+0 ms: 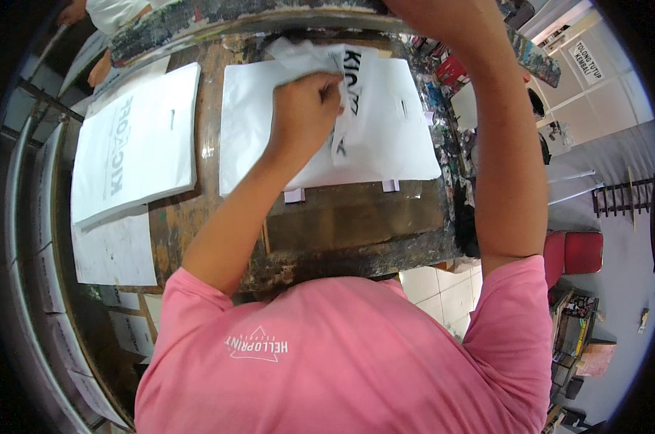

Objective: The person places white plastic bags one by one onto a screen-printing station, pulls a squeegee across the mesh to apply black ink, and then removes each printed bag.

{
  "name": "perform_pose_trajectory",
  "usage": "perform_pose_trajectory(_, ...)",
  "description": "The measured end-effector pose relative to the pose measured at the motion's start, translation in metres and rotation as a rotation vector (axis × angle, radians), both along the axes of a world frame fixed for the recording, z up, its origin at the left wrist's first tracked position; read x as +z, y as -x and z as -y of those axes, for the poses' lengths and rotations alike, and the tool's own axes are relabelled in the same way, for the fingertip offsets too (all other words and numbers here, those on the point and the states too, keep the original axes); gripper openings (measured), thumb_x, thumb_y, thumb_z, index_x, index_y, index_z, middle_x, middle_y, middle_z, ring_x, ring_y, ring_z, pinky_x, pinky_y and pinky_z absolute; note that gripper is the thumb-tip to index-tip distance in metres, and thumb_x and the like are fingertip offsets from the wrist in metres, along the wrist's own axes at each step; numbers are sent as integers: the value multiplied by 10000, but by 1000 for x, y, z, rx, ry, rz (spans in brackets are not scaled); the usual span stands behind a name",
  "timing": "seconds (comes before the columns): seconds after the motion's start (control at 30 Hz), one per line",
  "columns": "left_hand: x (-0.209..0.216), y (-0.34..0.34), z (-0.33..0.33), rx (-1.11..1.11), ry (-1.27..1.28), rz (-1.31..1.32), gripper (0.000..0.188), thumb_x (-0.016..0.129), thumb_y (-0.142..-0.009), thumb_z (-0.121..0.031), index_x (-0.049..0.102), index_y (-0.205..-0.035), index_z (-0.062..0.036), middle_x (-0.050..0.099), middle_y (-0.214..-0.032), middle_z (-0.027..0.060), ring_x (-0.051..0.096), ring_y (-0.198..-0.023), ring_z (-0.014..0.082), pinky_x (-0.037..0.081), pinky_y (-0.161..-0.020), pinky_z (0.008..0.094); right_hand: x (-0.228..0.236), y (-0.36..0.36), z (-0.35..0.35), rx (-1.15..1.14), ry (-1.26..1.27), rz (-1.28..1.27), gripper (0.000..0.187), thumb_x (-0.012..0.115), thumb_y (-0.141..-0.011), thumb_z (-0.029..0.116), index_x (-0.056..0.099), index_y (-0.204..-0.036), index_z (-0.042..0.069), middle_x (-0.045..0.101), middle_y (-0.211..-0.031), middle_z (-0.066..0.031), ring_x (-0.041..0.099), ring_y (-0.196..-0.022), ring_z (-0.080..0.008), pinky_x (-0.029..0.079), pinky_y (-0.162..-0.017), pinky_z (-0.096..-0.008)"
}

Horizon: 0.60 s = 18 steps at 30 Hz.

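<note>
Over the worktable, my left hand (pixel 309 108) is closed on a white plastic bag (pixel 298 58) with black lettering, its near part lifted, crumpled and blurred by motion. Beneath it a flat white bag (pixel 385 145) lies on the board, with a slit near its right side. My right hand (pixel 443 18) reaches up to the far paint-stained frame (pixel 269 16), which is raised over the back of the table. Its fingers are cut off by the upper edge of the picture, so its grip is hidden.
On the left sits a thick stack of white printed bags (pixel 139 145). Small white tabs (pixel 295 195) stick up along the board's near edge. Paint-crusted wood (pixel 356 224) forms the tabletop. Another person's arm (pixel 99 69) shows at the far left. A red chair (pixel 583 252) stands at right.
</note>
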State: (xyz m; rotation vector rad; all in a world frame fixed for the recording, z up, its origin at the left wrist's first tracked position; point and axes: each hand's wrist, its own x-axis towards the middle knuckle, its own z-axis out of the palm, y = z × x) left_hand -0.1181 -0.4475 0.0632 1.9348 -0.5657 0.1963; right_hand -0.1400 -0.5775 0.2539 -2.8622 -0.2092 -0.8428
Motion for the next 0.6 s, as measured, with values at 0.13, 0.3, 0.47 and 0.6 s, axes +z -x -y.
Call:
perform_pose_trajectory(0.13,-6,15,-3,-30,133,-58,214,616,-953,-79,728,-1109,15,758,-903,154,756,-725,191,574,-657,268,13,24,7,10,-10,37,535,490,-950,480,646,-714,27,651,-715,-136,616,-713,-251,507,-771,-447)
perform_pose_trajectory(0.3,0,12,-20,33,199,-20,225,607,-960,-93,729,-1120,10,758,-913,148,751,-707,182,568,-643,262,2,12,0,-27,41,163,538,498,-942,473,664,-728,8,642,-693,-157,620,-715,-271,501,-775,-428)
perform_pose_trajectory(0.47,11,5,-49,106,182,-61,246,611,-953,-102,726,-1143,5,759,-929,142,749,-720,182,562,-676,272,11,15,-2,-12,-49,46,530,510,-926,457,672,-739,-12,650,-707,-168,613,-708,-267,488,-730,-430)
perform_pose_trajectory(0.6,27,4,-82,183,162,-10,223,601,-944,-35,717,-1117,44,723,-809,117,736,-690,157,578,-640,253,11,16,-1,11,-76,89,508,529,-903,435,669,-736,-24,643,-665,-165,600,-638,-274,484,-684,-430)
